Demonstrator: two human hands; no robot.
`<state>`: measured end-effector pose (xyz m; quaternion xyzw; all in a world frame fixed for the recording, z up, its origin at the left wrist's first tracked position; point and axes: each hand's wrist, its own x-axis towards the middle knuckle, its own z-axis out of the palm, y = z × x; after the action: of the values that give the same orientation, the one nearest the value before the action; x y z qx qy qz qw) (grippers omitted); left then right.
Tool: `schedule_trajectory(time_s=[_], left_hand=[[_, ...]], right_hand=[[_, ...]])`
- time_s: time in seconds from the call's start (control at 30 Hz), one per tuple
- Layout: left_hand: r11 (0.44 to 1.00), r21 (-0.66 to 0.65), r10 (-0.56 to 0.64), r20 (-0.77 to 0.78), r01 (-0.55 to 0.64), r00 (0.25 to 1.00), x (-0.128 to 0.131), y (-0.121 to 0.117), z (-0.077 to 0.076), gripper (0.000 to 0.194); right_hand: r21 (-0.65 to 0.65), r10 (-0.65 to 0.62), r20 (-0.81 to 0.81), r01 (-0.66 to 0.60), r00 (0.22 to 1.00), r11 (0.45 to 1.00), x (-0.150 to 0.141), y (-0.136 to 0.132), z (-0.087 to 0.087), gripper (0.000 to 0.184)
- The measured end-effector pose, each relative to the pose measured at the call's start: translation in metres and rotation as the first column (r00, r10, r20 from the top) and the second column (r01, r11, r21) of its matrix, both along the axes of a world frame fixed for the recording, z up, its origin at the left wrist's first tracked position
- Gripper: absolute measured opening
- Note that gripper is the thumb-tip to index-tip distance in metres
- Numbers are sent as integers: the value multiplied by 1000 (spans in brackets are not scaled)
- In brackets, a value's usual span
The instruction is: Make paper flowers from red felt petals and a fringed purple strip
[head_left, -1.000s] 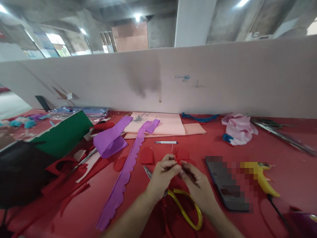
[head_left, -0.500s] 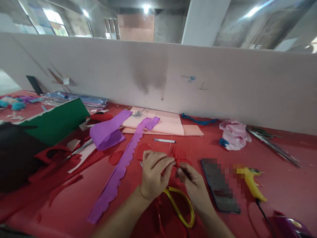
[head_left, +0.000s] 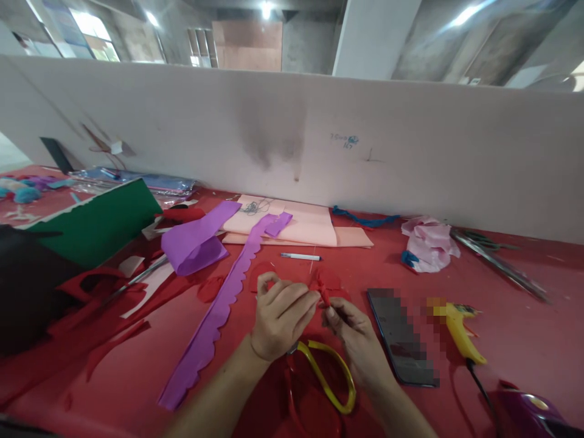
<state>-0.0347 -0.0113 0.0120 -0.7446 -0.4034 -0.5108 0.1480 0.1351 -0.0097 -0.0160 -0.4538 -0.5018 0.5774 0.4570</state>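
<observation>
Between my hands is a small rolled red felt piece (head_left: pixel 323 293), bunched at the top and narrow below. My right hand (head_left: pixel 354 331) pinches its lower end between thumb and fingers. From the other side, my left hand (head_left: pixel 283 313) closes its fingertips on it, with the palm hidden. Beneath both wrists lie scissors (head_left: pixel 351 398) with one yellow and one red handle; their blades are mostly covered by my left hand. Flat red felt pieces (head_left: pixel 329 277) rest on the table just beyond my fingers.
A scalloped purple strip (head_left: pixel 214 331) and a folded purple band (head_left: pixel 194 243) lie left. Peach sheets (head_left: pixel 292 222) and a pen (head_left: pixel 301 257) are ahead. To the right are a phone (head_left: pixel 399 340), a yellow glue gun (head_left: pixel 463 334) and crumpled pink cloth (head_left: pixel 429 243). A white partition (head_left: pixel 182 121) stands behind.
The view has shifted slightly. My left fingers are a little straighter against the red felt piece, which now leans more to the left at its top. Both hands keep hold.
</observation>
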Motion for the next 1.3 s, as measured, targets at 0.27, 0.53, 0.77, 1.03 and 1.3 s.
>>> schedule_trajectory(time_s=[0.27,0.53,0.77,1.03,1.3], left_hand=[[997,-79,19,103,-11,995,9,-1,-2,19],[986,-138,-83,89,95,992,8,-3,-1,32],[742,-442,-3,749,504,662,5,7,0,14],[345,-364,104,931,865,350,2,12,7,14],[406,-462,69,876,789,477,0,11,10,16]], right_hand=[[137,-25,123,8,992,991,-4,-2,11,16],[80,27,55,-32,998,996,-3,-2,4,19],[-19,101,-84,-103,991,995,-3,-1,9,25],[-73,176,-144,-188,974,979,-1,0,12,29],[-57,142,-116,-149,983,987,0,3,11,32]])
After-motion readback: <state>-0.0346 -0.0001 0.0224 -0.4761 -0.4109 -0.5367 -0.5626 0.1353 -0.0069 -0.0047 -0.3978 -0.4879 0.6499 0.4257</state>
